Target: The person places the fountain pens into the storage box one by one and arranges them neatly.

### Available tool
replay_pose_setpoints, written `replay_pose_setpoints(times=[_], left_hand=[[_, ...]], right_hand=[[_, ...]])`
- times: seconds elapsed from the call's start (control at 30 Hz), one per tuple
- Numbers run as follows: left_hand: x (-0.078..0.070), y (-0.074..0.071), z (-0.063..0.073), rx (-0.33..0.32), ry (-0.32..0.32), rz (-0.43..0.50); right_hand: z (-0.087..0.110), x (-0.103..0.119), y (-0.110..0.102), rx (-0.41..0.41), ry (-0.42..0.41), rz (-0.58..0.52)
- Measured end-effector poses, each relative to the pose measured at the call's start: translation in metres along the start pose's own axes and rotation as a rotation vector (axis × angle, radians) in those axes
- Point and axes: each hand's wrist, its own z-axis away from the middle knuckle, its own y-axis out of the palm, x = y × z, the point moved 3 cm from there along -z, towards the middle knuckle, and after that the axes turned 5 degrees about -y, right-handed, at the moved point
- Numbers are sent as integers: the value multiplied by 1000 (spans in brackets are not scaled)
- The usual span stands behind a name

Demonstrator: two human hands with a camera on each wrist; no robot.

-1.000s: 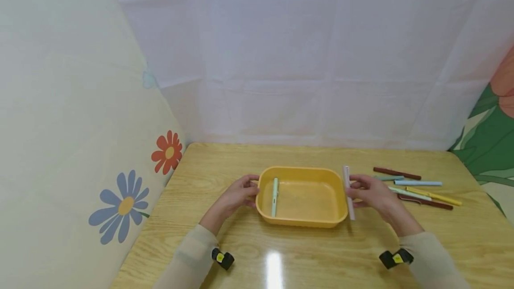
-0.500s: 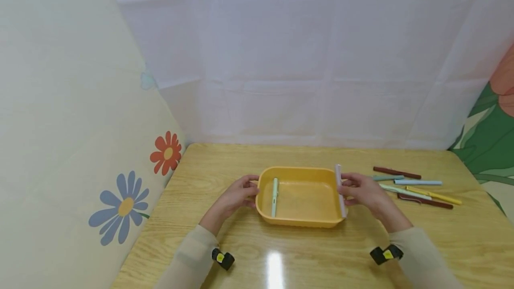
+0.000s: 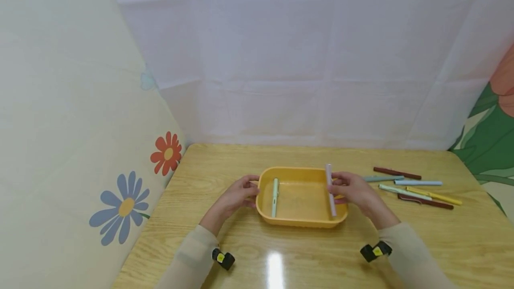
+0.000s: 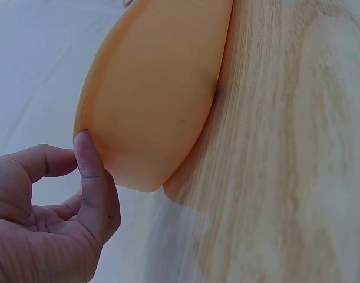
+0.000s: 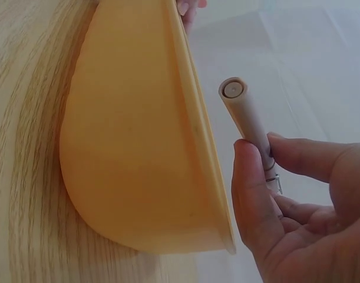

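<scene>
A yellow plastic tray stands on the wooden table. At its left end my left hand holds the rim, and the left wrist view shows thumb and finger meeting at the rim of the tray. Between thumb and fingers, my right hand pinches a pale pink pen over the right part of the tray. From the right wrist, the pen appears above the rim, its round end towards the camera and a metal clip near the fingers. A mint green pen lies inside the tray's left side.
Several pens lie loose on the table to the right: dark red, grey-blue, light blue, yellow, pale green and another dark red one. White cloth hangs behind the table.
My right hand has carried the pink pen leftward, from beside the tray's right rim to above its inside. The left hand and the tray have stayed in place.
</scene>
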Motion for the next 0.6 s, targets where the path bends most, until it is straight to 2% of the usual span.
replay_pose_setpoints(times=[0.6], left_hand=[[0,-1,1,4,15,-13]], right_hand=[[-11,3,21,30,-23,-52]])
